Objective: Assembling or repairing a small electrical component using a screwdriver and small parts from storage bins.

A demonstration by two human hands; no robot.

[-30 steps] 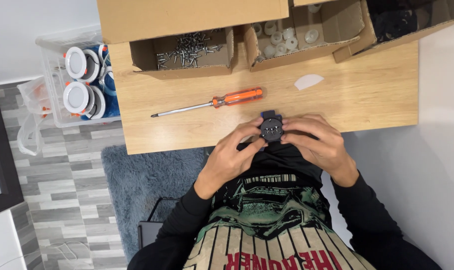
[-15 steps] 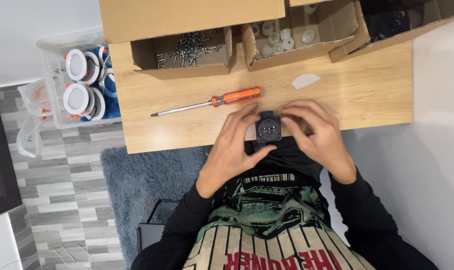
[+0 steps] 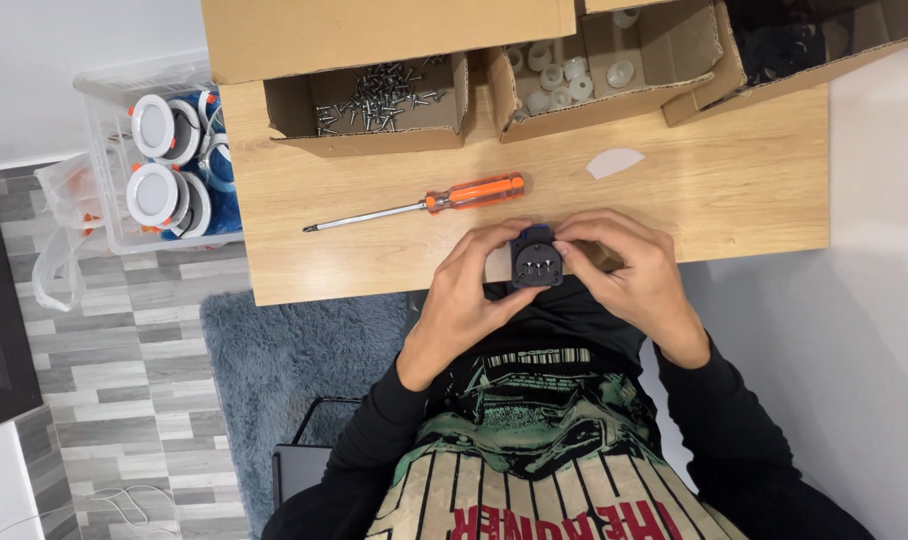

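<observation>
- Two hands are meeting on one small black part, at the near edge of the table, right in front of the person's chest.
- Left hand is gripping the part's left side; thumb and forefinger are wrapping round it, so this grip is clenched on the part.
- Right hand is pinching the part's right side w/ fingertips, also closed on it; can't tell if it's hiding anything else under the fingers.
- Part is sitting exactly btwn the two grips, touching both, its round face w/ small pale pins pointing up at the camera. No clear long axis: roughly squarish body w/ a round front.
- Neither hand is nearer; both are sharing it abt equally.
- Screwdriver, orange handle, is lying just beyond the grips, apart from both. Its long axis is running left-right, slightly tilted; tip is pointing off to the left, handle end is lying closest to the grips, a bit nearer the left hand.
- Farther beyond the grips: open cardboard box of dark screws on the left side, box of white plastic pieces straight ahead, box of black parts toward the right.
- Small white scrap is lying on the table beyond the right grip.
- Well off to the left of the grips, off the table: clear bin w/ round white light fittings.
</observation>
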